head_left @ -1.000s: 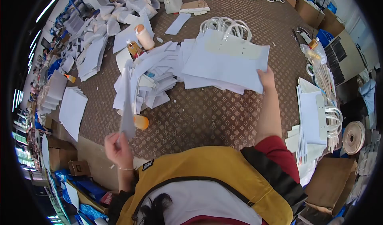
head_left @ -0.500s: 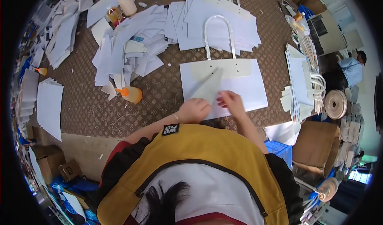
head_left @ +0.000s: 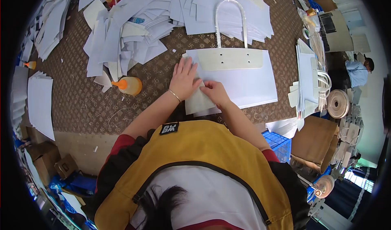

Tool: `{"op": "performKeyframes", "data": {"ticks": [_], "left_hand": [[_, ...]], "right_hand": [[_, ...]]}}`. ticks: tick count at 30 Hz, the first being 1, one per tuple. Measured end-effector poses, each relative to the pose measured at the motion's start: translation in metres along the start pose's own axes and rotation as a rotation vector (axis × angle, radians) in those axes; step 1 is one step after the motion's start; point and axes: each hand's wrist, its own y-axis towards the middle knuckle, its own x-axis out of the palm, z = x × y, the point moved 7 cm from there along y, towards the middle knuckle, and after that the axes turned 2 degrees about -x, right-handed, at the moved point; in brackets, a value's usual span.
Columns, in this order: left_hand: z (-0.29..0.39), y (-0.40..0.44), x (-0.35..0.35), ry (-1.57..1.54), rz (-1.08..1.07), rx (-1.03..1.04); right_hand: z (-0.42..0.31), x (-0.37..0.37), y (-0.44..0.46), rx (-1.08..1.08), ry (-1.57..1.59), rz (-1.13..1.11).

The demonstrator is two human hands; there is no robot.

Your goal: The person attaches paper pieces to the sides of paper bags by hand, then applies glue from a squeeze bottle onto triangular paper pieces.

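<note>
A white sheet [head_left: 252, 83] with a cream strip [head_left: 232, 59] and a looped clear-and-white handle [head_left: 231, 2] lies flat on the patterned table in front of me. My left hand [head_left: 184, 80] rests on the sheet's left edge, palm down with fingers spread. Beside it, my right hand [head_left: 216, 92] has its fingers pinched on a pale strip [head_left: 201, 101] that lies along the left side of the sheet.
Left of my hands are a glue bottle [head_left: 129, 85] with an orange cap and a heap of white pieces [head_left: 142, 38]. More sheets [head_left: 232, 12] lie behind. Handled sheets [head_left: 307, 75] sit at the right edge, above a blue crate [head_left: 278, 144]. A person [head_left: 358, 72] is far right.
A second ago my hands were apart, each holding a sheet. The handled sheet has since come down in front of me. Since half a second ago, my left hand has moved up-left and flattened on its edge.
</note>
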Motion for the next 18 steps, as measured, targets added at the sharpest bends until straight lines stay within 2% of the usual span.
{"op": "performKeyframes", "data": {"ticks": [3, 18], "left_hand": [[-0.009, -0.001, 0.016, 0.033, -0.116, -0.059], [-0.015, 0.001, 0.022, -0.017, -0.093, -0.021]], "right_hand": [[0.007, -0.001, 0.001, 0.011, 0.008, 0.043], [0.011, 0.001, 0.002, 0.023, -0.091, 0.065]]}}
